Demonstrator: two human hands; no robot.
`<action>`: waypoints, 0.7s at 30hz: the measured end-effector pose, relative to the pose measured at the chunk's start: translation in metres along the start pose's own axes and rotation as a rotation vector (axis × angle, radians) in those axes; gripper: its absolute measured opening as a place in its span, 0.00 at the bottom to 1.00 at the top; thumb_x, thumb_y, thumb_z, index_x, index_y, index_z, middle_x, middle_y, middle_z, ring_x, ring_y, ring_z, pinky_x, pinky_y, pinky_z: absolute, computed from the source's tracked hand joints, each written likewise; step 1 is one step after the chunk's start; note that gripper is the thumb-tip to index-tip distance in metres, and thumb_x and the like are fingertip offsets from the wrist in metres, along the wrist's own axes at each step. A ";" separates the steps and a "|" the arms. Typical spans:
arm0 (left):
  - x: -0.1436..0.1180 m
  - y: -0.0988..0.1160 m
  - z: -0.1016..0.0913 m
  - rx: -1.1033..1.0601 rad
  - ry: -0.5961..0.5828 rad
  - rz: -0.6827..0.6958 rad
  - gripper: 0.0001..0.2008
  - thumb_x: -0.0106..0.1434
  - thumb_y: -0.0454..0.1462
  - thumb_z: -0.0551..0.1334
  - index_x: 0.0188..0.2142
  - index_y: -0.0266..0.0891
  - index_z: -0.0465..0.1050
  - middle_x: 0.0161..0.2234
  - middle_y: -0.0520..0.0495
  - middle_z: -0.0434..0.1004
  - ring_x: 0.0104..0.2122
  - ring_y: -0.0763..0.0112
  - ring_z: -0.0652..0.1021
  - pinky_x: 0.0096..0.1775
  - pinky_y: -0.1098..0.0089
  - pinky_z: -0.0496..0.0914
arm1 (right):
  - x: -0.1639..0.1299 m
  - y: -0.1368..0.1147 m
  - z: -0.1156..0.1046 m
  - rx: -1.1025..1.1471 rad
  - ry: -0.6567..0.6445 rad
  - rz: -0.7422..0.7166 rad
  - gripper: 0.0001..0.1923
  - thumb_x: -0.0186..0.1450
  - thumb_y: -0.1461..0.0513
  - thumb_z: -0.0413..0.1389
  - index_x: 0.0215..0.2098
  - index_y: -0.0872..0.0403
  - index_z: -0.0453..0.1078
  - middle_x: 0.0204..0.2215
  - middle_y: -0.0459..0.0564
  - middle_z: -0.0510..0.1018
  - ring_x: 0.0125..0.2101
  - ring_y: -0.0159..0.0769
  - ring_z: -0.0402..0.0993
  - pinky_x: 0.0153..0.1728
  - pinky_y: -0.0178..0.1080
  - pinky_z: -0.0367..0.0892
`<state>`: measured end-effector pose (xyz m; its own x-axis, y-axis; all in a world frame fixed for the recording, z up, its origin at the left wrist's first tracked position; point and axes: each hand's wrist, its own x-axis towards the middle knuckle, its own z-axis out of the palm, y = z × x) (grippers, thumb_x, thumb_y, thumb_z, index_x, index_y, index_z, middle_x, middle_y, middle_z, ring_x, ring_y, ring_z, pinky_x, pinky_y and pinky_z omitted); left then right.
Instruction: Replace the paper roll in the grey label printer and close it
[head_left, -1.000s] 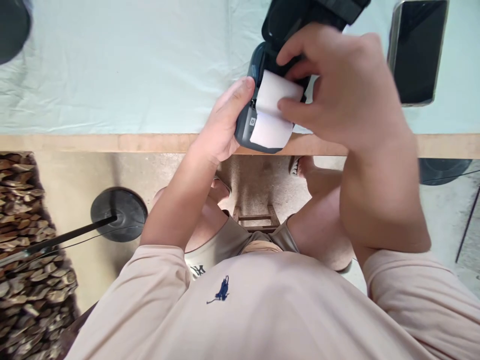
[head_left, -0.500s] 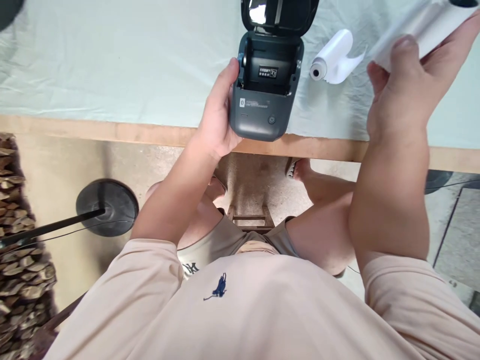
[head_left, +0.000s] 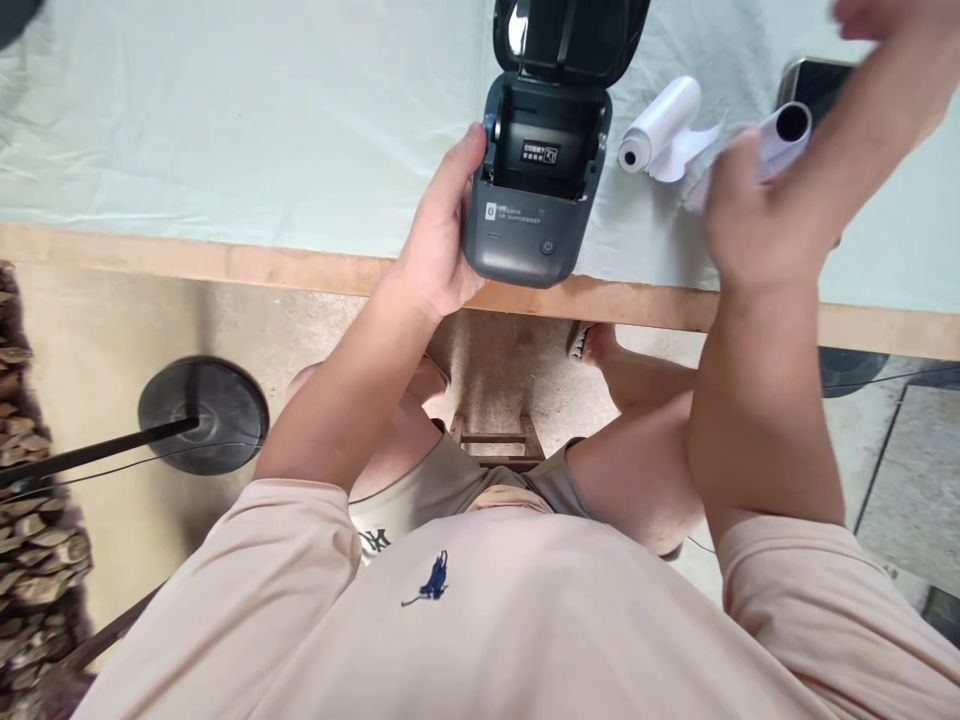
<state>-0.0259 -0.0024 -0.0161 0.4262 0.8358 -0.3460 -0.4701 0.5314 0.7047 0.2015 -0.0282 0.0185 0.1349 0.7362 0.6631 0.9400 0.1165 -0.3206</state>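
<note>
Left hand point(head_left: 435, 250) fingers wrap the open, empty printer point(head_left: 536, 200) at the counter point(head_left: 225, 150) edge; right hand point(head_left: 757, 225) fingers grip a paper roll point(head_left: 780, 135), not yet loaded.

head cam | looks steeply down | close above table edge point(head_left: 300, 262)

left hand point(head_left: 439, 245) cupped with thumb up and fingers curled under, forearm angled in from lower left, right hand point(head_left: 754, 225) kinda blurry, fingers closed in a grip, right forearm rising nearly straight up, elbow bent
</note>
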 end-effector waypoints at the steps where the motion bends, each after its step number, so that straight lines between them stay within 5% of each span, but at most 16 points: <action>1: 0.000 0.000 0.000 -0.005 -0.006 -0.001 0.24 0.51 0.56 0.62 0.35 0.38 0.73 0.22 0.47 0.72 0.45 0.60 0.77 0.42 0.67 0.75 | 0.002 -0.008 0.001 -0.075 -0.122 0.012 0.22 0.58 0.54 0.48 0.49 0.54 0.66 0.45 0.56 0.68 0.49 0.42 0.63 0.53 0.46 0.58; 5: -0.002 0.000 0.000 -0.002 -0.032 -0.005 0.25 0.52 0.56 0.61 0.38 0.39 0.73 0.21 0.48 0.72 0.43 0.60 0.78 0.41 0.67 0.76 | 0.005 -0.022 0.018 -0.186 -0.503 0.123 0.23 0.57 0.54 0.53 0.51 0.47 0.66 0.55 0.52 0.62 0.63 0.54 0.44 0.62 0.63 0.31; 7: -0.002 0.001 -0.001 0.001 -0.032 -0.012 0.24 0.52 0.56 0.61 0.37 0.38 0.74 0.20 0.48 0.71 0.42 0.60 0.78 0.40 0.66 0.76 | 0.007 -0.021 0.027 -0.203 -0.566 0.168 0.20 0.58 0.54 0.54 0.48 0.48 0.69 0.51 0.53 0.64 0.61 0.54 0.48 0.60 0.64 0.27; 13: -0.005 0.004 0.004 -0.100 -0.142 0.019 0.17 0.58 0.50 0.59 0.35 0.39 0.73 0.24 0.48 0.75 0.41 0.65 0.78 0.42 0.70 0.74 | 0.014 -0.031 0.017 -0.087 -0.538 0.161 0.21 0.55 0.59 0.56 0.47 0.51 0.69 0.48 0.54 0.62 0.53 0.47 0.57 0.54 0.55 0.54; 18: -0.007 0.006 0.011 -0.114 -0.290 0.086 0.20 0.65 0.47 0.47 0.37 0.38 0.73 0.25 0.48 0.74 0.40 0.67 0.79 0.38 0.72 0.74 | 0.006 -0.046 0.001 0.339 -0.352 0.190 0.16 0.55 0.62 0.56 0.43 0.52 0.68 0.44 0.47 0.66 0.48 0.31 0.62 0.55 0.39 0.59; 21: -0.006 0.005 0.009 -0.063 -0.221 0.063 0.20 0.63 0.49 0.49 0.38 0.38 0.73 0.25 0.49 0.74 0.38 0.68 0.79 0.35 0.74 0.74 | -0.005 -0.041 0.009 0.735 -0.359 0.413 0.15 0.57 0.59 0.53 0.43 0.49 0.62 0.41 0.44 0.68 0.37 0.26 0.64 0.36 0.33 0.63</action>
<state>-0.0244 -0.0060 -0.0047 0.5499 0.8211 -0.1532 -0.5458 0.4921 0.6782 0.1595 -0.0303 0.0225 0.1949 0.9623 0.1897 0.3864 0.1024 -0.9166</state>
